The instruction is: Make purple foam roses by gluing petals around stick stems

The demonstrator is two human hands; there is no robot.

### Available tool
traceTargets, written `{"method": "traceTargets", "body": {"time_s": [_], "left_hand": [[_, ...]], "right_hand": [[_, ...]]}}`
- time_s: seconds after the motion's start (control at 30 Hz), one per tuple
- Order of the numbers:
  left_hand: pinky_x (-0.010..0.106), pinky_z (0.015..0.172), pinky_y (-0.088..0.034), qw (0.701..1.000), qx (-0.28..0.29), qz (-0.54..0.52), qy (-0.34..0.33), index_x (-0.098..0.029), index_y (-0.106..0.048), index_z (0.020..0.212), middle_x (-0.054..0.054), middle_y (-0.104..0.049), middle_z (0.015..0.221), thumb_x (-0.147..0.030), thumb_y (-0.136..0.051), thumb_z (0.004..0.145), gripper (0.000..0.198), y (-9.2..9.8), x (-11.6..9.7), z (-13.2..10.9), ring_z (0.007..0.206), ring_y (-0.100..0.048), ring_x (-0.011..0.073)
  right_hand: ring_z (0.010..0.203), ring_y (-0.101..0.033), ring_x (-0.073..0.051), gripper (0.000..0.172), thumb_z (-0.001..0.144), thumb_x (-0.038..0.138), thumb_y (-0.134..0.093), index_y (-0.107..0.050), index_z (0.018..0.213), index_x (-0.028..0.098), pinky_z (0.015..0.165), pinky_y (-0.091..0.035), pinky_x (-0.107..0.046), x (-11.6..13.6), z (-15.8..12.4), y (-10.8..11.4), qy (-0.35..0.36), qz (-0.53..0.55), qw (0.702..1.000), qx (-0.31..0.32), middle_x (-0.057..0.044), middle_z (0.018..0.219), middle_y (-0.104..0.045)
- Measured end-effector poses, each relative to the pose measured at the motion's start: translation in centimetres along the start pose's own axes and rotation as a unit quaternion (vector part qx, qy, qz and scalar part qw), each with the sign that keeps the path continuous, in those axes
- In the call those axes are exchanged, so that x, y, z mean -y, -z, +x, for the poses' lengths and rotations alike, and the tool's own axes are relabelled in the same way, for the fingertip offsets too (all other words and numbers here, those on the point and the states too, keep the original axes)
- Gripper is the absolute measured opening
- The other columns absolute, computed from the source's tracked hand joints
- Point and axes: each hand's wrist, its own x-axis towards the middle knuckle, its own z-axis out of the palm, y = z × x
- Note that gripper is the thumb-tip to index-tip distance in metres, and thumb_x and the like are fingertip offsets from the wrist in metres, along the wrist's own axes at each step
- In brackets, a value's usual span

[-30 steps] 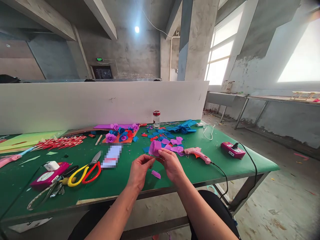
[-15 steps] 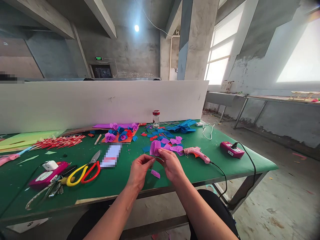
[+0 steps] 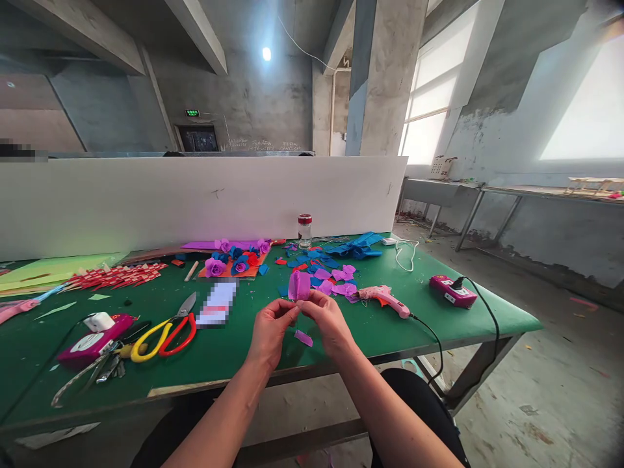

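Observation:
A purple paper flower [image 3: 299, 285] stands upright between my fingertips, its petals rolled into a cup. My left hand [image 3: 273, 328] pinches it low down, at the base. From the other side my right hand [image 3: 329, 318] grips the same base, thumb against fingers. Below the fingertips a thin stem runs down near a loose purple paper piece [image 3: 303, 338]; whether the two touch I cannot tell. Just beyond my hands lie several purple paper petals [image 3: 336, 281]. To the right rests a pink glue gun [image 3: 385, 299] with its cord hanging over the table edge.
Yellow-and-red scissors [image 3: 166, 335] lie at left beside keys [image 3: 111, 367] and a magenta power socket [image 3: 95, 341]. Finished paper flowers [image 3: 238, 260] and a red-lidded jar [image 3: 305, 231] stand toward the white partition [image 3: 195, 201]. Another magenta socket [image 3: 452, 291] sits at right, near blue paper [image 3: 358, 247].
The purple paper flower has shifted slightly left and tipped more upright. My right hand's fingertips have moved left and down to its base, closer to my left fingertips.

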Motion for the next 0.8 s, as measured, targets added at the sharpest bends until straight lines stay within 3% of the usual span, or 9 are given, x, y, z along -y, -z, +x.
{"method": "traceTargets", "body": {"time_s": [0.3,0.5,0.63,0.8], "left_hand": [[0.022,0.055,-0.038,0.999,-0.022,-0.041,0.005,-0.016,-0.068,0.063,-0.002,-0.059,0.059,-0.030,-0.082,0.056,0.021,-0.6,0.0,-0.2,0.056,-0.046,0.0088],[0.024,0.061,-0.042,0.998,0.026,-0.040,0.037,-0.016,-0.073,0.078,0.003,-0.067,0.078,-0.033,-0.082,0.059,0.027,0.6,-0.8,0.4,0.067,-0.057,0.0130],[0.023,0.062,-0.041,0.998,-0.005,-0.054,0.042,-0.014,-0.075,0.077,0.005,-0.068,0.077,-0.035,-0.084,0.057,0.031,1.8,-0.9,1.3,0.067,-0.054,0.0120],[0.023,0.061,-0.040,0.994,0.043,-0.080,0.065,-0.015,-0.076,0.074,0.006,-0.068,0.073,-0.033,-0.084,0.056,0.027,1.7,-0.9,1.3,0.067,-0.054,0.0123]], "right_hand": [[0.059,-0.051,-0.012,0.017,0.059,0.031,-0.076,-0.069,0.064,0.017,0.064,-0.041,-0.026,-1.3,0.1,-0.4,-0.006,0.027,0.999,-0.033,0.000,0.063,-0.063],[0.059,-0.049,-0.011,0.018,0.057,0.032,-0.080,-0.071,0.064,0.017,0.063,-0.038,-0.026,-0.3,0.2,0.3,0.001,0.016,0.998,-0.059,0.001,0.063,-0.064],[0.056,-0.045,-0.010,0.020,0.059,0.035,-0.080,-0.072,0.066,0.018,0.060,-0.035,-0.026,0.1,0.1,0.4,-0.012,-0.006,0.999,-0.033,0.002,0.060,-0.061],[0.057,-0.044,-0.010,0.019,0.061,0.035,-0.079,-0.073,0.066,0.018,0.059,-0.034,-0.025,-0.1,-0.4,0.1,-0.014,-0.005,1.000,0.007,0.001,0.060,-0.061]]}}
